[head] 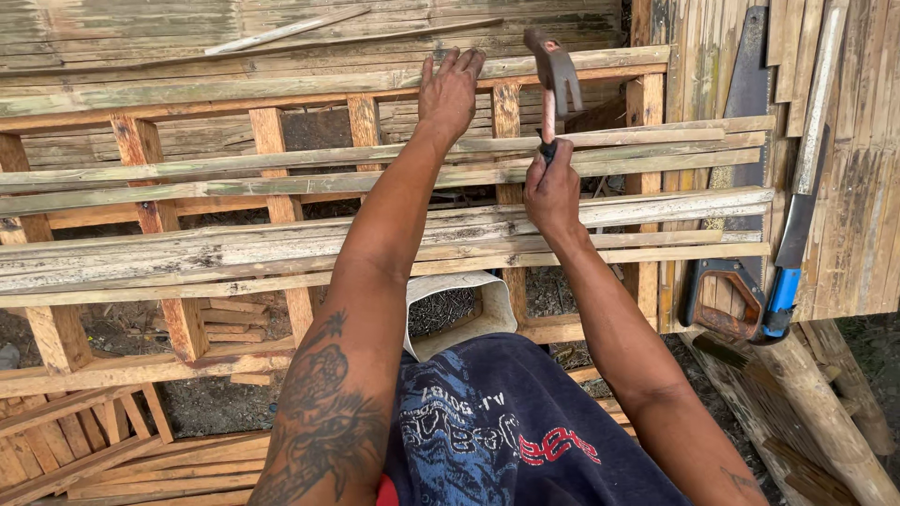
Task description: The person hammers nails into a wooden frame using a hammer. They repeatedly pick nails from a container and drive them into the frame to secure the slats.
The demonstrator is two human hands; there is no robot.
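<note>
Background: bamboo wall of flattened, weathered strips stands behind everything, with bare ground and wood scraps below.
Frame: wooden frame with short upright posts lies in front of me; several long bamboo slats rest across it, loose as far as I can see, so I think a hard blow can make them jump or slide.
Saws: two hand saws lean at the right side, teeth near my right elbow; a wide backswing can touch them.
Container: white container of nails sits under the slats, just beside my knee; a kick can spill it.
Hammer: claw hammer is raised, head above the top rail, very near my left fingers.
Right hand: right hand is closed around the hammer handle, low on the grip.
Left hand: left hand is pressed on the top rail, fingers spread a little; whether it pinches a nail I cannot tell. I judge the fingers are the main risk if the hammer falls off line.
</note>
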